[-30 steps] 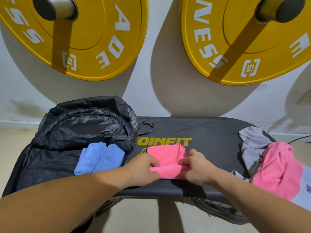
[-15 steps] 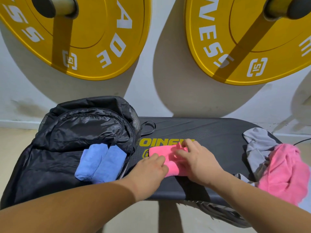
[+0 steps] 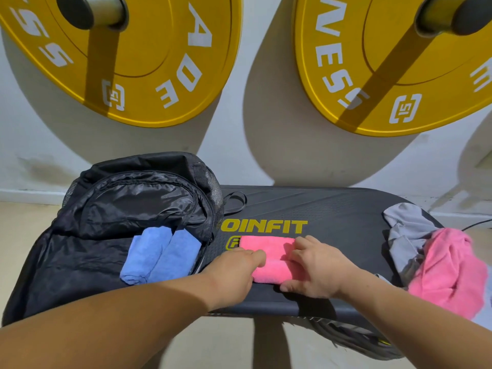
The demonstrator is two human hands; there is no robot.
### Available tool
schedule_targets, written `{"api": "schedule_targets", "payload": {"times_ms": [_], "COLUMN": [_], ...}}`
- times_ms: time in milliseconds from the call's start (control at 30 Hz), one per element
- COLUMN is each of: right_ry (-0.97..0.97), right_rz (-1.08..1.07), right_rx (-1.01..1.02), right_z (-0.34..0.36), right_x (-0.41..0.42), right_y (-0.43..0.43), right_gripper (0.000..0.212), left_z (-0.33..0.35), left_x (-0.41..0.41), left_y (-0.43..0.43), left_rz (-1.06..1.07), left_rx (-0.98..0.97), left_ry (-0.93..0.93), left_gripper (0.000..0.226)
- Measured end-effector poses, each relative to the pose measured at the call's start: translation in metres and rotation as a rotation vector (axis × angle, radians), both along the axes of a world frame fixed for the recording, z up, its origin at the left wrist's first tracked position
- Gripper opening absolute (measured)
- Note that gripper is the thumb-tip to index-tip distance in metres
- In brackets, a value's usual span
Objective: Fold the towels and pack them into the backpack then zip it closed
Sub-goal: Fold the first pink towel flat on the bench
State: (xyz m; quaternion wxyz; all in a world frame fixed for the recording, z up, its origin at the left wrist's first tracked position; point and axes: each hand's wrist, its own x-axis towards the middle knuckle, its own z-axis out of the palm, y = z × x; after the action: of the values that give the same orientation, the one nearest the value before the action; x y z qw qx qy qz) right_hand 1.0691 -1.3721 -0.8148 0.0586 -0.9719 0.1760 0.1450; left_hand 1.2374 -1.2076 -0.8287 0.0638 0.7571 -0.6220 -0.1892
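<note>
The folding is partway done, by the look of it. The black backpack (image 3: pixel 119 206) lies unzipped on the left end of the table (image 3: pixel 346 222), its flap thrown open, and two blue towel rolls (image 3: pixel 159 257) already sit side by side inside the main compartment. Just right of the bag's open edge, a small pink towel (image 3: pixel 269 262) lies on the table, folded down to a compact block. The left hand (image 3: pixel 234 270) rests flat on its left end, the grip spread and pressing rather than pinching. The right hand (image 3: pixel 316 270) lies over the right end, fingers laid across the top and the thumb against the near edge; its grip looks relaxed, with no clear pinch visible. This towel seems nearly ready to go into the bag. At the far right a grey towel (image 3: pixel 407 235) and another pink towel (image 3: pixel 452 270) sit crumpled together, touching and unfolded. So those two remain to be folded and packed, and the zip has yet to be closed.
</note>
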Motion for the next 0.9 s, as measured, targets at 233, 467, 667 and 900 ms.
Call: {"api": "schedule_targets", "payload": {"times_ms": [233, 467, 667, 900], "right_ry": [-0.055, -0.173, -0.441, -0.303], "right_rz": [-0.485, -0.602, 0.080, -0.035], "right_rx": [0.551, 0.385, -0.063, 0.013], "right_z": [-0.004, -0.013, -0.014, -0.023], "right_x": [0.012, 0.019, 0.013, 0.011], "right_y": [-0.001, -0.003, 0.007, -0.001], "right_gripper": [0.028, 0.023, 0.030, 0.048], "left_z": [0.002, 0.005, 0.016, 0.003], "left_x": [0.015, 0.007, -0.009, -0.001], "left_y": [-0.005, -0.016, -0.010, -0.016], "left_rz": [0.099, 0.151, -0.194, -0.110], "left_rx": [0.010, -0.057, -0.108, -0.062], "left_ry": [0.025, -0.144, -0.448, -0.375], "left_gripper": [0.034, 0.016, 0.024, 0.025]}}
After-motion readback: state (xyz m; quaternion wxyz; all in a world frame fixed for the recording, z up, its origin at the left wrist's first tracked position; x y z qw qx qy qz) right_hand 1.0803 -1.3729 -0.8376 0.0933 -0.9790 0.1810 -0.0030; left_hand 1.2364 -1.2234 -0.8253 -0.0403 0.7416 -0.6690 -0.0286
